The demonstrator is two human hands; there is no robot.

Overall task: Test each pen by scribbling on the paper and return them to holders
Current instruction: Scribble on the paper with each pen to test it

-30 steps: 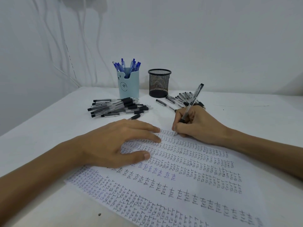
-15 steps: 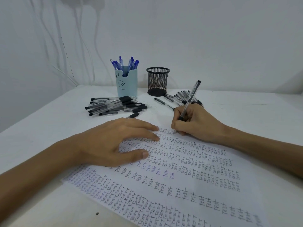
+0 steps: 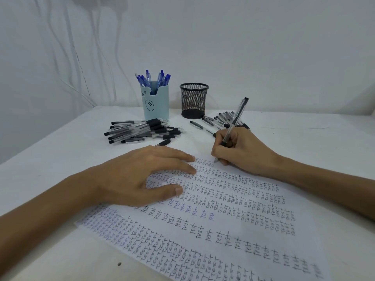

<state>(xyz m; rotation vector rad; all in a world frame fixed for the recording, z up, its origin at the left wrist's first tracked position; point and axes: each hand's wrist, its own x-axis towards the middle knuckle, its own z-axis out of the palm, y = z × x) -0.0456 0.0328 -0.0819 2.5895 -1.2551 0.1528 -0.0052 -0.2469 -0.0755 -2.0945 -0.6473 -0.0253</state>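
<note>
Head view: my right hand (image 3: 243, 151) grips the black pen (image 3: 235, 118) as before, tip on the paper (image 3: 223, 230), top row. My left hand (image 3: 142, 175) stays flat on the sheet, fingers spread. White table (image 3: 60, 149), white wall. Blue holder (image 3: 157, 104) with blue pens; mesh holder (image 3: 194, 102); loose black pens (image 3: 142, 130). A second heap (image 3: 221, 118) is partly hidden behind my right hand; the sheet is cut off below.

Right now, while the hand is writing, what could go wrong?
The pen in the right hand writes near the far edge of the paper, so it might mark the table. The loose pens just behind that hand could get bumped and roll. If the left hand lifts, the paper may slide.
</note>
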